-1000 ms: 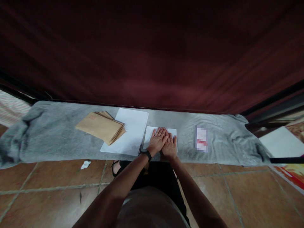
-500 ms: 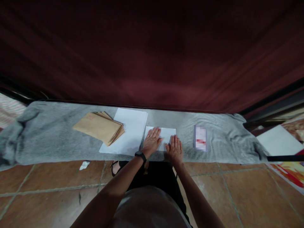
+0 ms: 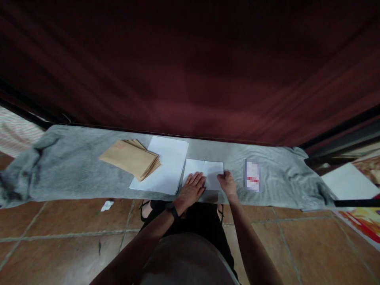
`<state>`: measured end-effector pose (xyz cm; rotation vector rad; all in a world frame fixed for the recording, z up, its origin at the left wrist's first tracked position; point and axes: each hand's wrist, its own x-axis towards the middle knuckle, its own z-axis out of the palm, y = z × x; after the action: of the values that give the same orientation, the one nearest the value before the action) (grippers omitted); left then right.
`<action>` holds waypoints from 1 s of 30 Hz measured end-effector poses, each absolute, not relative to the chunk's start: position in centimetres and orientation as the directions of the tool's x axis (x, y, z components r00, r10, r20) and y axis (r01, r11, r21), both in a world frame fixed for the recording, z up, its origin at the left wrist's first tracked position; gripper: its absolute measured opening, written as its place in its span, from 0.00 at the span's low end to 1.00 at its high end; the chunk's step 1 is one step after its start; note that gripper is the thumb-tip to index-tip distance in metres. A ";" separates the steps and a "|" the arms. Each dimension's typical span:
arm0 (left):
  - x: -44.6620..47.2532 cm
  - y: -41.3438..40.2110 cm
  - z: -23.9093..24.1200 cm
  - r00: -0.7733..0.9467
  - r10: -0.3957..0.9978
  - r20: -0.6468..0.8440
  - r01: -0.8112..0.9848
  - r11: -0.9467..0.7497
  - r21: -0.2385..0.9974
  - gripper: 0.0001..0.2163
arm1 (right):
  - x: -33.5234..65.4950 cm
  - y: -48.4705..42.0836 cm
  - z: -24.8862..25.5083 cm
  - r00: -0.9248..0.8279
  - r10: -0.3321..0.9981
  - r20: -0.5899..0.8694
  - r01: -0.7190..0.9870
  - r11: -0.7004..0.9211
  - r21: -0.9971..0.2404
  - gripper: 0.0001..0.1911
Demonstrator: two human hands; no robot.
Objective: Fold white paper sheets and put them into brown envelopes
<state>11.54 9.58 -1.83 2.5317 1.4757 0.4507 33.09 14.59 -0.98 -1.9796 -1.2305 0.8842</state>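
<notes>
A white sheet of paper (image 3: 213, 170) lies on the grey cloth in front of me, with a crease running down its middle. My left hand (image 3: 192, 189), a dark band on its wrist, rests flat on the sheet's left half with the fingers stretched out. At the right edge my right hand (image 3: 228, 184) is closed, thumb on top and fingers curled at the border, gripping the paper. Just left of the sheet is a stack of white paper (image 3: 170, 158). Several brown envelopes (image 3: 130, 157) lie fanned over that stack's left side.
A grey cloth (image 3: 74, 166) covers the narrow bench. To the right lies a blurred-out pale rectangular object (image 3: 253, 176) with a red mark. A dark red surface (image 3: 190, 79) rises behind. On the tiled floor is a crumpled white scrap (image 3: 107, 205).
My right hand has moved from lying flat on the sheet to gripping its right edge. My left hand has slid slightly down the paper. The view has shifted a little.
</notes>
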 end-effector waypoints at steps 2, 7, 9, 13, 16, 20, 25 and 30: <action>11.3 9.7 -1.8 0.470 0.866 0.170 0.806 -0.500 0.317 0.21 | 33.4 14.5 -1.0 0.323 0.911 -0.257 0.405 -0.379 -0.832 0.12; 10.9 9.8 -1.8 0.484 0.857 0.174 0.791 -0.514 0.332 0.21 | 33.8 13.0 -1.2 0.247 0.892 -0.379 0.103 -0.413 -0.905 0.15; 11.2 9.6 -1.6 0.489 0.853 0.185 0.791 -0.523 0.319 0.23 | 33.7 11.9 -1.3 0.256 0.881 -0.399 -0.019 -0.408 -0.913 0.18; 12.4 9.1 -0.9 0.496 0.839 0.224 0.795 -0.543 0.271 0.25 | 32.8 9.2 -1.4 0.284 0.860 -0.424 -0.201 -0.379 -0.903 0.22; 13.5 9.0 -0.4 0.479 0.852 0.211 0.826 -0.519 0.219 0.23 | 31.2 7.4 -1.5 0.307 0.830 -0.466 -0.417 -0.323 -0.850 0.21; 13.7 9.6 0.0 0.517 0.841 0.160 0.823 -0.540 0.178 0.24 | 29.4 5.6 -1.3 0.297 0.770 -0.565 -0.564 -0.336 -0.754 0.20; 12.1 9.7 -0.6 0.567 0.815 0.121 0.790 -0.579 0.200 0.23 | 30.6 4.5 -1.0 0.183 0.723 -0.666 -0.573 -0.473 -0.670 0.20; 10.8 10.8 -0.9 0.578 0.796 0.180 0.761 -0.605 0.234 0.24 | 31.7 4.6 -1.0 0.123 0.698 -0.705 -0.523 -0.558 -0.644 0.20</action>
<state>10.77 10.82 -0.95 2.6726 1.3261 0.4049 31.70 4.61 -1.01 -1.4461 -0.1831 1.6166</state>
